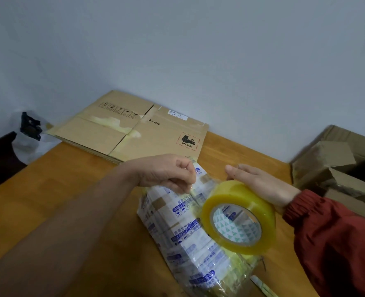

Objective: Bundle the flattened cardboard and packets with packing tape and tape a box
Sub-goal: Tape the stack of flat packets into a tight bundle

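Wood table [70, 179], white wall [198, 50] behind. Left hand [168, 172] pinching tape end [195, 189] just above packets [188, 239]; right hand [260, 185] wrapped over roll [226, 194], right of pinch. Keep it taut, lay flat across packets, smooth outward from pinch.

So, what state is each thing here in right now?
Yellowish clear packing tape roll: lifted, gripped by right hand.
Tape end: pulled out, pinched by left hand.
White-and-blue printed packet bundle: lying on wooden table, partly taped.
Flattened brown cardboard: lying flat.
Brown cardboard box: open.
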